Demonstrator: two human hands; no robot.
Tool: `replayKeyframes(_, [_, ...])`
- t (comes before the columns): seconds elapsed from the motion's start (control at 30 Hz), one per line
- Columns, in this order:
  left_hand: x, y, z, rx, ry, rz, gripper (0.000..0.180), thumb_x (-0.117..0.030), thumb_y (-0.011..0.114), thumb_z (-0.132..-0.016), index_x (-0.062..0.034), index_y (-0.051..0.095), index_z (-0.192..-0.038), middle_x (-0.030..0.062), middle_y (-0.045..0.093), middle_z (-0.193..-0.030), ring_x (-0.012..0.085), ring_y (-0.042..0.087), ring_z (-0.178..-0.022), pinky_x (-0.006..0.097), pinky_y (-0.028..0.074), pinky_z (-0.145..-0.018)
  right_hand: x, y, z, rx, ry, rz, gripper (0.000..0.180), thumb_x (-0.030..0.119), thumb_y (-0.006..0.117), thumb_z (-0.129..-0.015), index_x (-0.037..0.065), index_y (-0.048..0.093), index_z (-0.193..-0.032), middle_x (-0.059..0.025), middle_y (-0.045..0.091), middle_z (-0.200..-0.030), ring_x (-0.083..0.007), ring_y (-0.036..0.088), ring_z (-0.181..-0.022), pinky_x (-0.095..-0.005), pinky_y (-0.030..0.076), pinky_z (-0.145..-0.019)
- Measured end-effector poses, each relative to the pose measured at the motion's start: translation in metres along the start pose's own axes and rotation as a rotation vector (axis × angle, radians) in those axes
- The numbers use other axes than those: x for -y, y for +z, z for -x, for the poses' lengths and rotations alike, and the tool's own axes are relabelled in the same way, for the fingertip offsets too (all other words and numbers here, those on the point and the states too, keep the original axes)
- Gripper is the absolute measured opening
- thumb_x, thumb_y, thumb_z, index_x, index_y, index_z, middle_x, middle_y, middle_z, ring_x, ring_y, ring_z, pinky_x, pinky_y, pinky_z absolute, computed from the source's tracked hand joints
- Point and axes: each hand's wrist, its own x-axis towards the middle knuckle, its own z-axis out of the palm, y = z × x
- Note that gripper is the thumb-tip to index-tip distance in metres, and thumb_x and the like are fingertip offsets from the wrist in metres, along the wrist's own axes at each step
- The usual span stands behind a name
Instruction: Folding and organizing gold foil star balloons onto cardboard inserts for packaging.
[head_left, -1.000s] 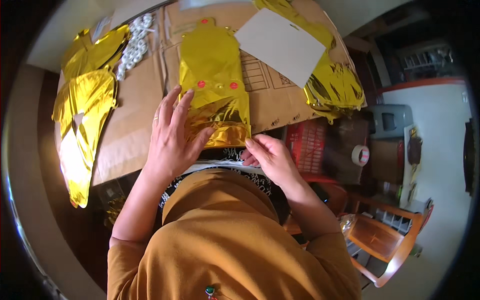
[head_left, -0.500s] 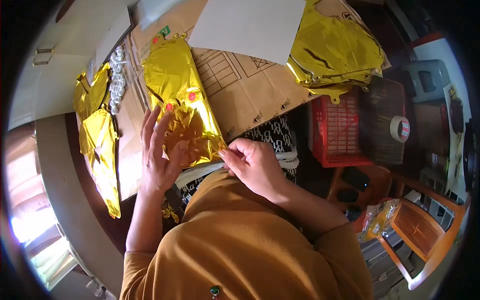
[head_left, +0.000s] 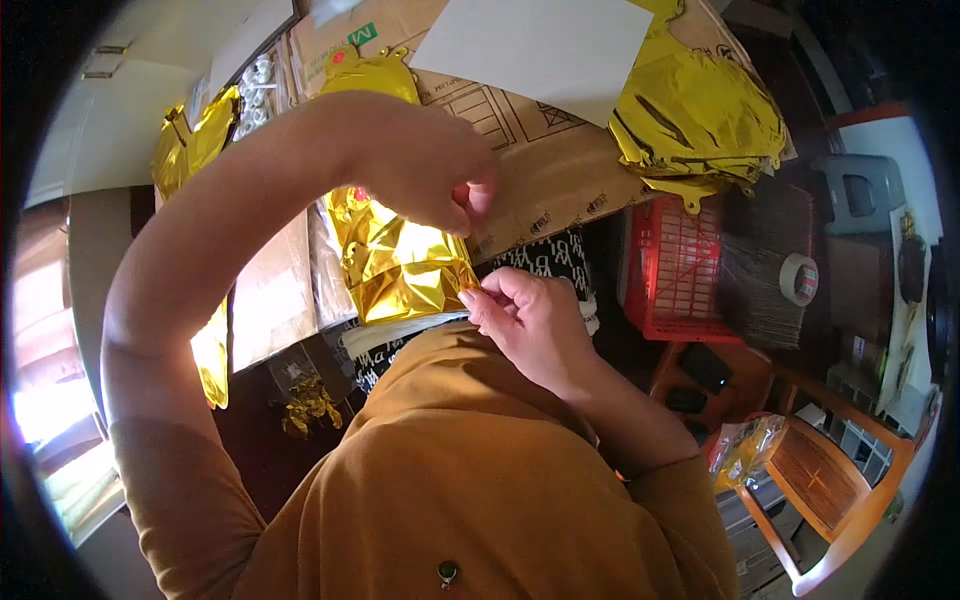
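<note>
A crumpled gold foil balloon lies at the near edge of the desk. The right hand pinches its lower right corner. The left hand hovers above its upper part, fingertips pinched together.

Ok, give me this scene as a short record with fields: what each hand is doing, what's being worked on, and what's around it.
Left hand: raised above the foil, fingers bent, holding nothing that can be made out
Right hand: pinching the lower right corner of the gold foil balloon
Work surface: flattened brown cardboard
On the cardboard: white sheet, heap of gold foil balloons
Beside it: red plastic basket, roll of tape
</note>
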Motion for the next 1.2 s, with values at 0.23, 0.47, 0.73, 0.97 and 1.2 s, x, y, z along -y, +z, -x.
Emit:
replayKeyframes(0.23, [0.002, -0.003, -0.009, 0.099, 0.059, 0.014, 0.023, -0.023, 0.074, -0.079, -0.007, 0.071, -0.095, 0.0099, 0.069, -0.096, 0.0303, 0.065, -0.097, 0.042, 0.049, -0.091, -0.002, 0.001, -0.001, 0.022, 0.129, -0.112, 0.021, 0.018, 0.067, -0.098, -0.001, 0.066, -0.09, -0.0085, 0.073, -0.076, -0.011, 0.07, -0.067, -0.0246, 0.054, -0.062])
replayKeyframes(0.47, [0.014, 0.01, -0.007, 0.049, 0.061, 0.004, 0.017, -0.023, 0.073, -0.076, -0.0098, 0.069, -0.085, 0.0064, 0.067, -0.092, 0.0276, 0.059, -0.102, 0.041, 0.042, -0.096, -0.009, 0.014, 0.001, -0.086, 0.084, -0.509, 0.029, 0.004, 0.065, -0.097, -0.004, 0.052, -0.122, -0.0119, 0.07, -0.092, -0.0143, 0.071, -0.081, -0.0266, 0.058, -0.073])
replayKeyframes(0.73, [0.016, 0.01, -0.003, 0.018, 0.067, -0.01, 0.011, -0.021, 0.069, -0.075, -0.0106, 0.068, -0.079, 0.0044, 0.067, -0.091, 0.0251, 0.059, -0.1, 0.039, 0.04, -0.098, -0.01, 0.011, -0.004, 0.051, 0.062, -0.775, 0.033, 0.003, 0.064, -0.098, -0.002, 0.051, -0.128, -0.009, 0.063, -0.104, -0.013, 0.067, -0.088, -0.0274, 0.058, -0.084])
replayKeyframes(0.97, [0.022, 0.012, 0.001, 0.017, 0.077, 0.007, 0.011, -0.022, 0.069, -0.076, -0.0109, 0.067, -0.078, 0.0031, 0.066, -0.089, 0.022, 0.061, -0.097, 0.038, 0.038, -0.099, -0.004, 0.007, -0.01, 0.121, 0.13, -0.756, 0.035, 0.004, 0.064, -0.097, -0.001, 0.05, -0.129, -0.0097, 0.062, -0.109, -0.0124, 0.066, -0.088, -0.0272, 0.059, -0.082])
replayKeyframes(1.2, [0.018, 0.011, 0.01, -0.047, 0.139, -0.047, 0.011, -0.022, 0.071, -0.077, -0.0116, 0.069, -0.079, 0.0044, 0.065, -0.09, 0.0236, 0.061, -0.098, 0.038, 0.039, -0.097, 0.001, 0.006, -0.011, 0.178, 0.155, -0.721, 0.041, 0.009, 0.066, -0.098, 0.002, 0.049, -0.134, -0.0077, 0.063, -0.113, -0.0116, 0.068, -0.084, -0.0233, 0.056, -0.074])
